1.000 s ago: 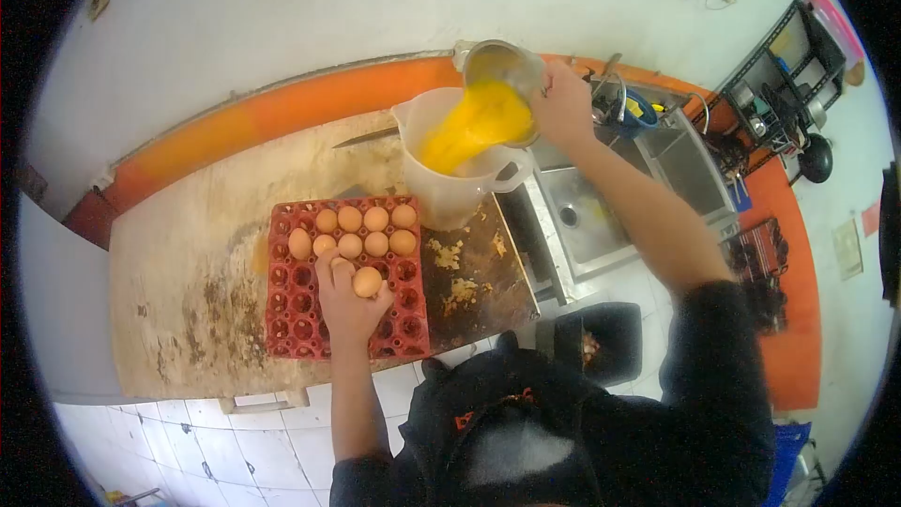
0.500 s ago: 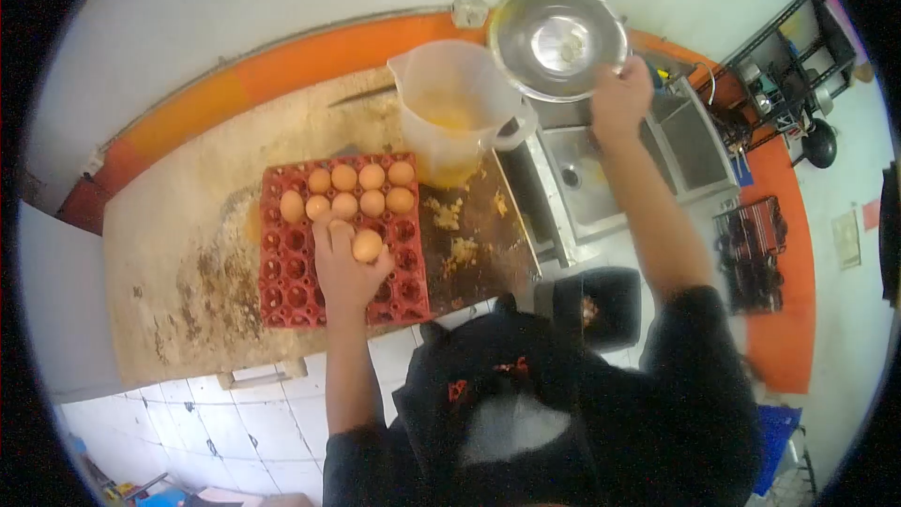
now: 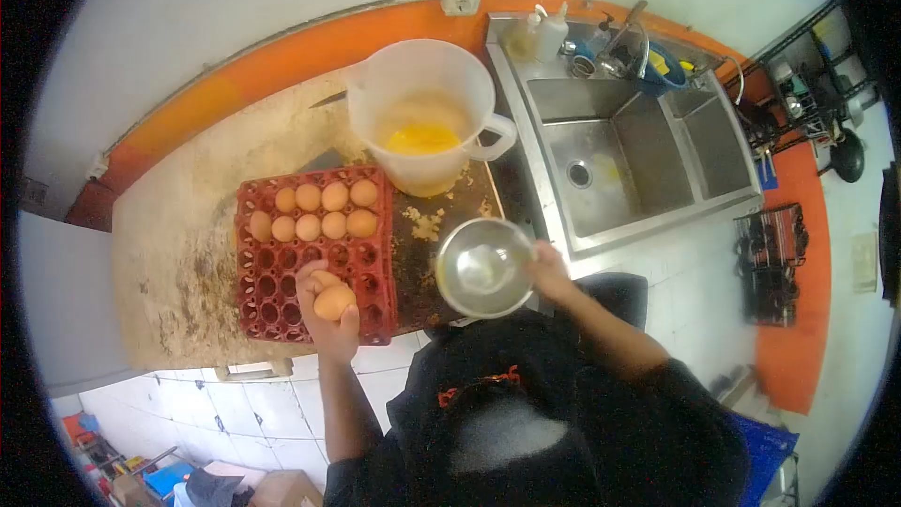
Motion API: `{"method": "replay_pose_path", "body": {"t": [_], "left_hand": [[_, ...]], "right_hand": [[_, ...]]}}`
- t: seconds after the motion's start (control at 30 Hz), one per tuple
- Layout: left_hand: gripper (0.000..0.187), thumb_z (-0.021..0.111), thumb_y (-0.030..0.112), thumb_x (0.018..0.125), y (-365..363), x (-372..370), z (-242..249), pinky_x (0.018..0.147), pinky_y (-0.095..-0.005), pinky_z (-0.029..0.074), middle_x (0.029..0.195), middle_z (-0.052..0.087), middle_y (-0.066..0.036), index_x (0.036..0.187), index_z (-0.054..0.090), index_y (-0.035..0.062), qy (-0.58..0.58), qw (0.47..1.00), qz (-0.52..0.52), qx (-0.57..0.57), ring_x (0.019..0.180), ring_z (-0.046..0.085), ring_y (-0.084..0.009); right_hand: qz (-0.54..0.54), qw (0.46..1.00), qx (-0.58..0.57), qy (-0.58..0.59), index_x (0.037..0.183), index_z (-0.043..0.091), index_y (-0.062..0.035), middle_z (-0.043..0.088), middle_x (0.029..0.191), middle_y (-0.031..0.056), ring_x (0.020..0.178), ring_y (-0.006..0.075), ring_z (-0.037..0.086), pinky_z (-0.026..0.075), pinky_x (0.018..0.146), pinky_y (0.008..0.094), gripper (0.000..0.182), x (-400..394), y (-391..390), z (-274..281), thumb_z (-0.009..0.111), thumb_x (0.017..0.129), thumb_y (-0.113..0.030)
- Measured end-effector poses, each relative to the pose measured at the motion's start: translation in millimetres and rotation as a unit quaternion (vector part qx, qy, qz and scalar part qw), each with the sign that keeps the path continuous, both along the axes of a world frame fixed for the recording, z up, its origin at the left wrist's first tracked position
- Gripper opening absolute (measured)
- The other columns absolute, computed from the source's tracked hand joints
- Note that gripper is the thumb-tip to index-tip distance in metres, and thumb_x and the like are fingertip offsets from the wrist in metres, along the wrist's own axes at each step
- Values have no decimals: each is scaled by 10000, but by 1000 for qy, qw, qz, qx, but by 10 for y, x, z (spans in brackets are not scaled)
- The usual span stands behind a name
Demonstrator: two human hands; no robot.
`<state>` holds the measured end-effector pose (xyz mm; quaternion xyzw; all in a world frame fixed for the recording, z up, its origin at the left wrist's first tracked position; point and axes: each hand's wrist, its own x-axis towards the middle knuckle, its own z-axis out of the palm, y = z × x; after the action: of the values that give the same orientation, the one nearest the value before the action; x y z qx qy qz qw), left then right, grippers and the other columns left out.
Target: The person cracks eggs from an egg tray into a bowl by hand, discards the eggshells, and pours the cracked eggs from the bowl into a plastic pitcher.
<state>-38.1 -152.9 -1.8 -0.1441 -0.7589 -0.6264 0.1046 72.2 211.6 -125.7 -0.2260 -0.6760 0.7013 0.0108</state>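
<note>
My left hand (image 3: 327, 329) is closed around two brown eggs (image 3: 334, 302), one partly covered by the fingers, just above the near part of a red egg tray (image 3: 383, 291). Several more brown eggs (image 3: 308, 197) sit in two rows at the tray's far side. In my right hand (image 3: 547, 274) is the rim of a shallow steel bowl (image 3: 486, 268), held near my body over the table edge. Its inside faces up and shows only a blurred shine. Beyond the tray stands a large translucent measuring jug (image 3: 434, 70) with yellow egg (image 3: 422, 139) in the bottom.
A steel double sink (image 3: 601, 169) adjoins the worn table (image 3: 178, 253) on the right, with soap bottles (image 3: 552, 38) and a blue basin (image 3: 664, 75) behind it. Food residue (image 3: 424, 223) lies between tray and jug. A dark bin (image 3: 615, 300) is below my right forearm.
My right hand has brought the bowl from above the sink down and left, close to my body. My left hand, still holding eggs, has shifted slightly toward me. The view has shifted too.
</note>
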Motion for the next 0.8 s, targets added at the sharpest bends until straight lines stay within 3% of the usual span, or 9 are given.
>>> {"method": "replay_pose_path", "body": {"t": [0.07,0.17,0.23,0.33,0.37,0.5,0.53,0.67,0.8], "left_hand": [[434,686,270,737,261,126,63,941,-360,370,1176,452,-130,1021,437,56,-30,999,43,-1,1035,453,-227],[469,709,315,767,461,154,-59,944,-366,370,1161,450,-118,1051,447,48,-8,991,117,-60,1044,446,-222],[691,725,456,792,544,176,-182,939,-395,400,1186,484,-113,1256,452,23,-3,973,196,-123,1044,486,-239],[684,686,521,798,529,158,-269,976,-414,360,1169,450,-133,1183,442,10,23,955,214,-203,1108,447,-274],[718,667,556,800,499,166,-285,985,-423,353,1167,452,-137,1198,437,5,6,953,207,-220,1117,448,-286],[811,629,660,786,556,139,-219,978,-428,349,1147,464,-141,1213,439,-2,39,931,230,-280,1116,444,-293],[822,622,672,785,542,135,-252,973,-429,350,1144,465,-141,1216,440,-4,27,930,240,-278,1111,446,-294],[825,595,682,798,406,196,-418,979,-434,346,1150,461,-143,1225,434,-6,-25,931,273,-240,1109,448,-298],[767,583,647,818,386,170,-391,984,-442,341,1155,462,-147,1199,451,-5,-17,925,279,-258,1110,446,-302]], "right_hand": [[95,983,155,-35,856,559,-68,550,771,-14,674,99,520,458,598,257,97,-155,-116,243,657,856,-67],[98,994,2,-38,934,569,-64,561,838,3,712,91,535,457,610,259,174,-297,-4,268,649,931,-218],[57,990,-123,-28,991,574,-61,574,849,15,746,95,550,471,652,263,172,-384,290,267,631,943,-216],[-42,972,160,167,1009,581,-60,587,842,38,758,124,567,470,687,270,136,-758,1298,45,618,916,-151],[-113,957,233,131,993,579,-50,596,835,51,755,149,578,467,690,278,117,-978,1738,-200,604,883,-82],[-249,804,501,200,1284,501,-16,559,1152,179,1057,287,557,463,876,386,495,-2215,3666,-693,580,795,-8],[-263,829,458,186,1335,461,-15,529,1205,194,1094,318,535,441,926,397,569,-2515,3966,-618,588,781,-11],[-216,872,396,189,1395,406,-34,443,1352,208,1260,365,445,385,1040,392,675,-3105,4552,-609,593,747,2],[-24,764,638,92,1416,373,-11,361,1463,213,1367,388,322,326,1097,454,702,-2822,4505,-843,584,747,-12]]}}
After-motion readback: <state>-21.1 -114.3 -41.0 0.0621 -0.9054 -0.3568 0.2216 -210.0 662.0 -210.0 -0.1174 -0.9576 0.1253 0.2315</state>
